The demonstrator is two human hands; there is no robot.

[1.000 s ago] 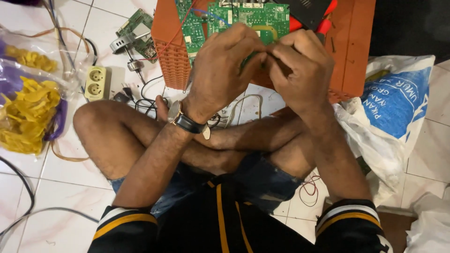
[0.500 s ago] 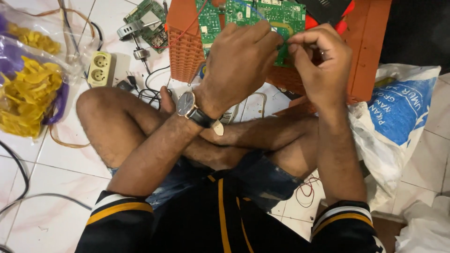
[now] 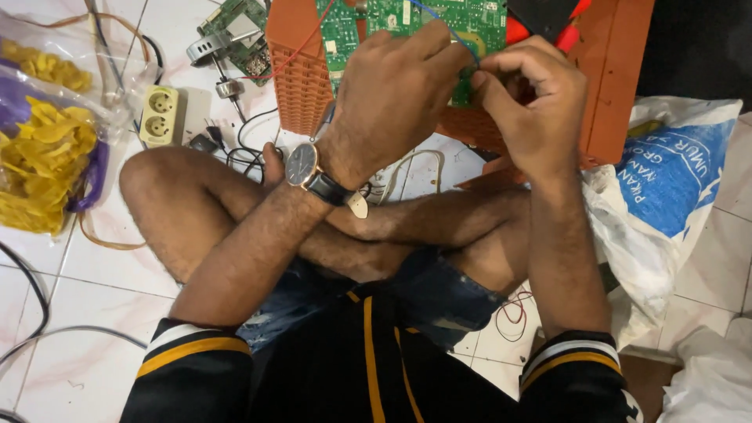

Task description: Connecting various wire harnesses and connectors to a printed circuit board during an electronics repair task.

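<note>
We hold a thin blue wire (image 3: 450, 33) above the green circuit board (image 3: 423, 23), which lies on an orange slatted crate (image 3: 301, 86) ahead of our crossed legs. The wire's long axis runs from upper left down to lower right, ending between our fingertips. Our left hand (image 3: 395, 94) and right hand (image 3: 533, 98) meet there, fingers pressed together, each pinching the wire. A wristwatch (image 3: 305, 168) sits on the left wrist.
</note>
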